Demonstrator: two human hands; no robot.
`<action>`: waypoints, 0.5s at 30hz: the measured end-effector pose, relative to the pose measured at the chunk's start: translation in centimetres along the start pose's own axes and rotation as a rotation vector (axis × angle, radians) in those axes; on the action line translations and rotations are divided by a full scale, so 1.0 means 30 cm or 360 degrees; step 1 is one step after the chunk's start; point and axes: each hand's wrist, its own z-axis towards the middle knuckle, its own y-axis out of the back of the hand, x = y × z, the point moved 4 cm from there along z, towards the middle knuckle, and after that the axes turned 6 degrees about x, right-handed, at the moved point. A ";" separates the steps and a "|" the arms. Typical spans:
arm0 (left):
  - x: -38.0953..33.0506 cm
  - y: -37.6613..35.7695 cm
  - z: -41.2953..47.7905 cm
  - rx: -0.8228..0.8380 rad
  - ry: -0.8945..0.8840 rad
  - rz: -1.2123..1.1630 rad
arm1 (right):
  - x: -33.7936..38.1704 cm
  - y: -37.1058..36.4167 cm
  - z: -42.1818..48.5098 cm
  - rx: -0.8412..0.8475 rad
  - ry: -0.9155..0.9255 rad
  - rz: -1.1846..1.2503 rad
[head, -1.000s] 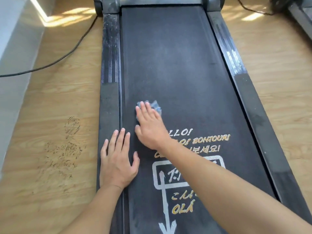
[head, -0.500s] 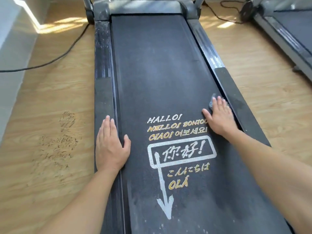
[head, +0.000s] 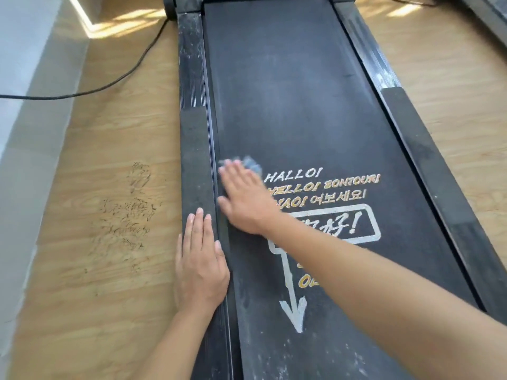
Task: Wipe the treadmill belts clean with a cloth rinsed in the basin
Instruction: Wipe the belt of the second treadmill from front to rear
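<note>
Running down the far left, pale wall (head: 27, 78), then wood floor (head: 82, 311) with a black cable (head: 123, 75) looping across it and a patch of dark scuff marks (head: 129, 209) near the treadmill. Left side rail (head: 192, 133), black and dusty. Left hand (head: 201, 270) lies flat on that rail near the belt's left edge, palm down, fingers straight and close together, thumb out toward the belt, holding nothing. Treadmill belt (head: 288, 91) is dark, with white specks and smears toward its near end. Right hand (head: 244, 201) is on the belt right at the left edge, just ahead of the left hand, arm crossing over from the right. Its fingers look flat and extended, pressing down on the cloth (head: 251, 163); motion blur, so finger spread is hard to tell. Cloth is blue-grey and bunched, mostly under the fingers, with a bit sticking out past the fingertips, on the belt by its left edge. Just right of it, printed greetings (head: 323, 185) in white and gold, a boxed line partly covered by the forearm, and a white arrow (head: 293, 305) pointing to the near end. Right side rail (head: 422, 160). More wood floor beyond it, and a second treadmill (head: 491, 12) at the top right corner of view.
</note>
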 end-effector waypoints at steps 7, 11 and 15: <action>0.010 -0.001 0.000 -0.0021 -0.0015 -0.0026 | -0.242 0.058 -0.129 0.0015 0.0138 -0.0262; 0.010 -0.011 -0.005 -0.0022 -0.0023 -0.0020 | -0.737 0.148 -0.354 -0.0128 -0.0657 -0.0057; 0.010 -0.016 0.002 -0.0023 -0.0020 -0.0019 | -0.961 0.182 -0.499 -0.0160 -0.1053 0.0122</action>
